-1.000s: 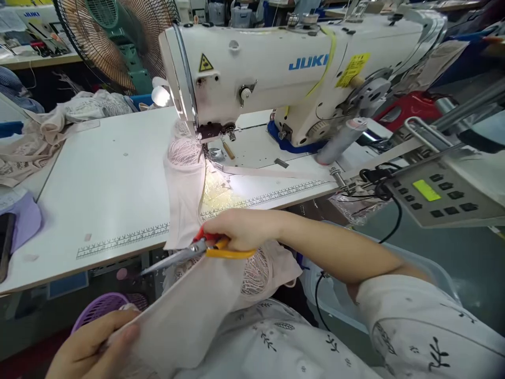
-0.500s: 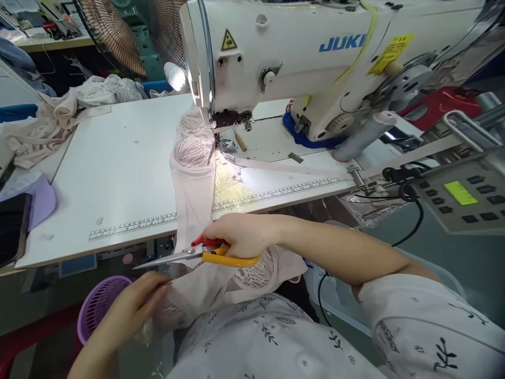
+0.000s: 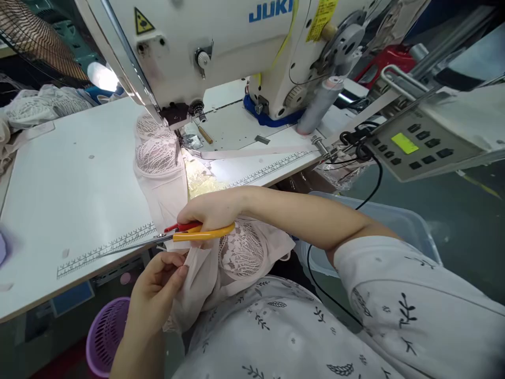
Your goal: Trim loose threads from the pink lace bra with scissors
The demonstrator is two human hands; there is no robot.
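Note:
In my right hand [image 3: 213, 210] is a pair of scissors [image 3: 203, 233] with orange and red handles, its blades pointing left over the table edge. The same hand presses near the pale pink fabric below it. My left hand [image 3: 163, 287] pinches the edge of a pale pink lace bra [image 3: 242, 247] that drapes over my lap. Another pale pink lace piece [image 3: 158, 152] lies under the needle area of the sewing machine [image 3: 173, 52] and runs down toward my right hand. Whether both pieces are joined is hidden behind the hand and scissors.
A printed ruler strip [image 3: 106, 250] runs along the table's front edge. A narrow band [image 3: 252, 152] feeds in from the right, near a control panel [image 3: 418, 142]. Below are a purple basket [image 3: 106, 331] and a clear plastic tub [image 3: 410, 226]. More lace garments [image 3: 47, 102] lie at far left.
My left hand has risen and moved right, now pinching the fabric edge below the scissors. The right hand still holds the scissors. The view has shifted right and tilted.

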